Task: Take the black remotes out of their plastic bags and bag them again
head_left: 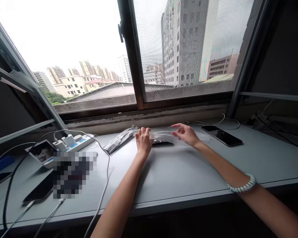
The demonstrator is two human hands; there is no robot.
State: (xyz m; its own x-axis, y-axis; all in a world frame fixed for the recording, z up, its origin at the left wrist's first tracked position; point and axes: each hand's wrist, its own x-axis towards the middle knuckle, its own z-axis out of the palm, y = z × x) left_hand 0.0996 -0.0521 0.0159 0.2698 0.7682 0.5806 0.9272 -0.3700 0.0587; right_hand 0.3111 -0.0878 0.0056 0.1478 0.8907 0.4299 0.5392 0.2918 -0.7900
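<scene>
Both my arms reach forward over a grey desk (178,172) under a window. My left hand (143,140) lies palm down with its fingers together, pressing on a clear plastic bag (164,135) that holds a small dark item (161,142). My right hand (185,134) hovers over the right part of the same bag, fingers apart and slightly curled, holding nothing. A second clear bag with a dark object (120,140) lies just left of my left hand. I wear a beaded bracelet (243,186) on my right wrist.
A black phone (222,135) lies face up at the right with a white cable (223,124) behind it. At the left stand a white power strip (74,142) with chargers, a small photo card (42,152), another dark phone (38,191) and several trailing cables.
</scene>
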